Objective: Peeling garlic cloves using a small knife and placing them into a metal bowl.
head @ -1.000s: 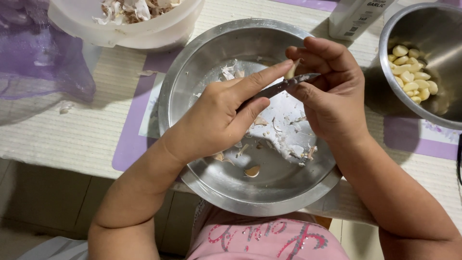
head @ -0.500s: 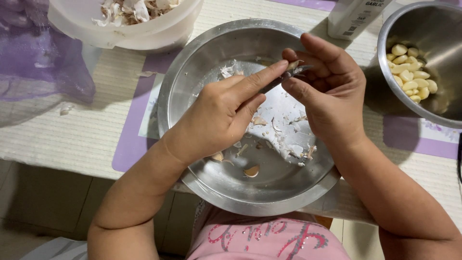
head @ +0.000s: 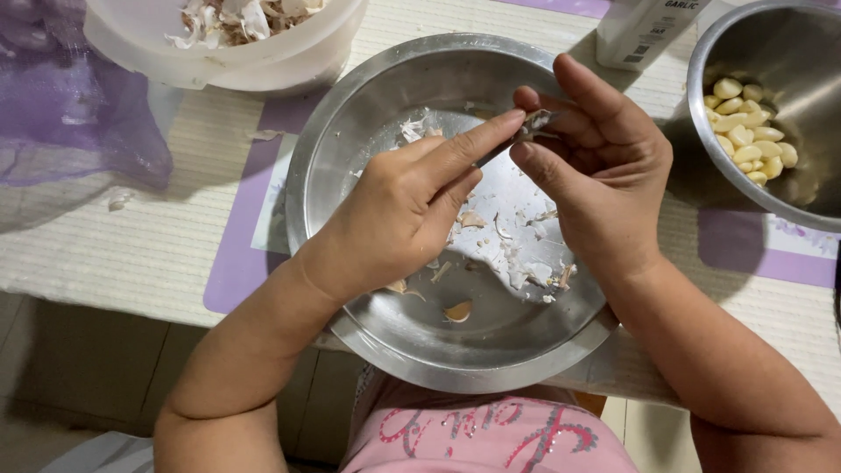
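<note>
Two hands work over the counter, the left hand (head: 399, 215) and the right hand (head: 604, 166). There are two steel bowls, a wide shallow one (head: 350, 131) and a deeper one (head: 793, 52), plus one white plastic tub (head: 263, 61). One purple mesh bag (head: 61, 105) and one white bottle (head: 644, 31) also show.

Garlic clove (head: 540, 120) now hidden (mostly)

Steel bowl (head: 793, 131) and white bottle (head: 644, 31) near hands (head: 508, 188).
</note>
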